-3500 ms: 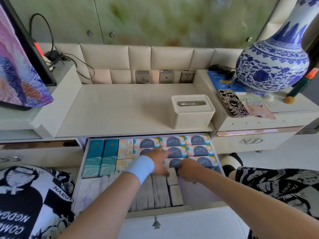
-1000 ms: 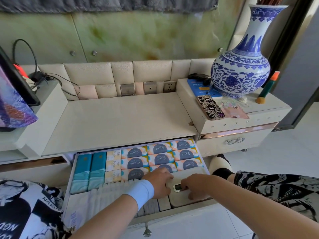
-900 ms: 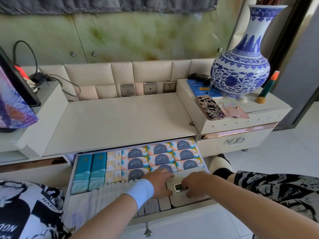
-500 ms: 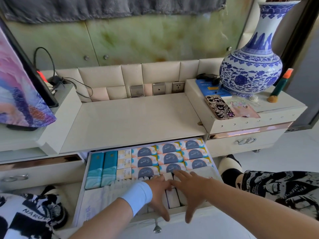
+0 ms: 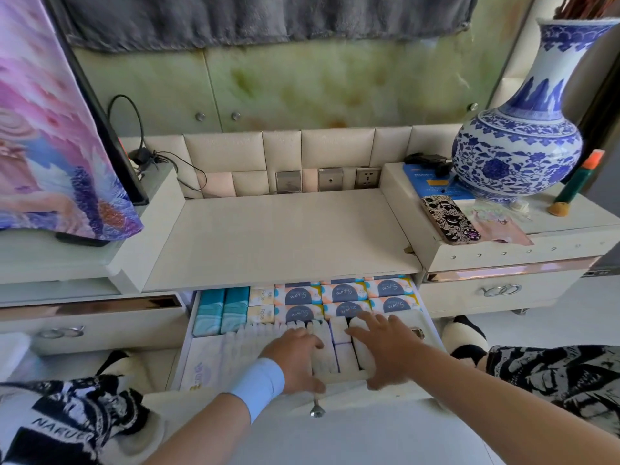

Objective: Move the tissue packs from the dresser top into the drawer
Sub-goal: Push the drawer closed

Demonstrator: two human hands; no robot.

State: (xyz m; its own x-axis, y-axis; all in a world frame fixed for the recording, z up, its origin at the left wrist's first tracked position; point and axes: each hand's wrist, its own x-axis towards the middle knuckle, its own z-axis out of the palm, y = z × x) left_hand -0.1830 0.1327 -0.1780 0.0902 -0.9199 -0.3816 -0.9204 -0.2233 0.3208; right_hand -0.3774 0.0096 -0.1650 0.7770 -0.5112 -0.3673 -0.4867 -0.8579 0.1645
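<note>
Orange-and-navy film-wrapped tissue packs (image 5: 345, 293) lie rowed in the white open drawer (image 5: 188, 340). Your left hand (image 5: 295, 357) curls over the white upright packs (image 5: 345, 359); your right hand (image 5: 385, 350) lies flat and spread on them. Judged light, soft, slippery: pinch the short ends.

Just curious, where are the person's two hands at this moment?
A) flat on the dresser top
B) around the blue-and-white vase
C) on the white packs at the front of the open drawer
C: the left hand and right hand both rest on the white packs at the front of the drawer, away from the vase.
</note>
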